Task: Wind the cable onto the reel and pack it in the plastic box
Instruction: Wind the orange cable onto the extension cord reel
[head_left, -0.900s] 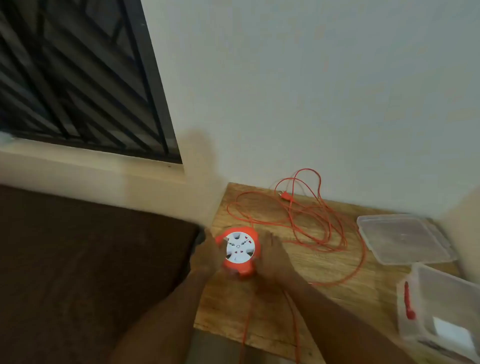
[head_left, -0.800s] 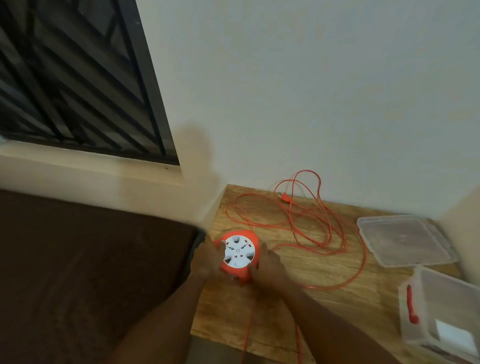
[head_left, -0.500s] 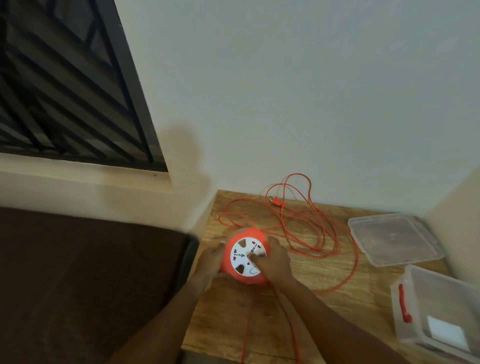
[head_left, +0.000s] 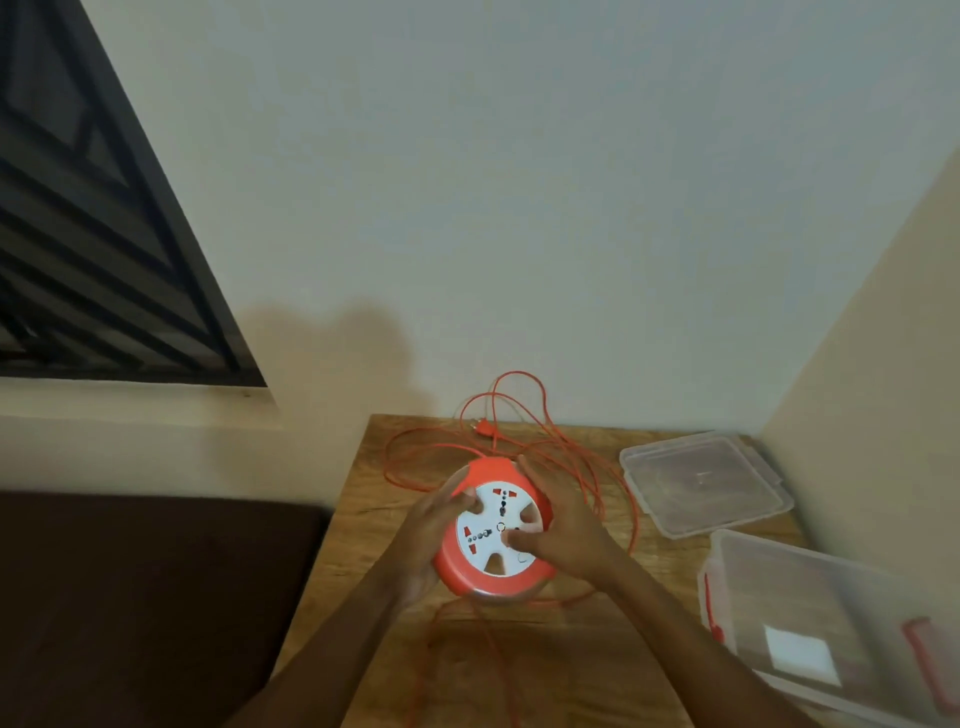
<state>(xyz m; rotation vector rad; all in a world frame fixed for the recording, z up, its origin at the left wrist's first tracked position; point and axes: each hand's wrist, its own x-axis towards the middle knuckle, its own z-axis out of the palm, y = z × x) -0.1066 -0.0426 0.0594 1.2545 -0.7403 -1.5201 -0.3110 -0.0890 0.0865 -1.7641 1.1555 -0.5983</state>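
Observation:
An orange cable reel (head_left: 480, 574) with a white socket face is lifted above the wooden table (head_left: 571, 639), face tilted towards me. My left hand (head_left: 428, 540) grips its left rim, thumb on the white face. My right hand (head_left: 563, 525) holds the right rim, with its thumb pressing the white face. Loose orange cable (head_left: 582, 467) lies in loops behind the reel, its plug (head_left: 484, 427) near the wall. More cable trails off the table's front edge. The clear plastic box (head_left: 810, 613) with red latches stands open at the right.
The box's clear lid (head_left: 701, 483) lies flat at the back right, by the wall corner. A dark brown mattress or cushion (head_left: 145, 597) borders the table on the left. A barred window (head_left: 88, 234) is at the upper left.
Both hands have raised the reel off the table and tipped its face towards me. My right thumb has moved onto the white face. My head has come closer.

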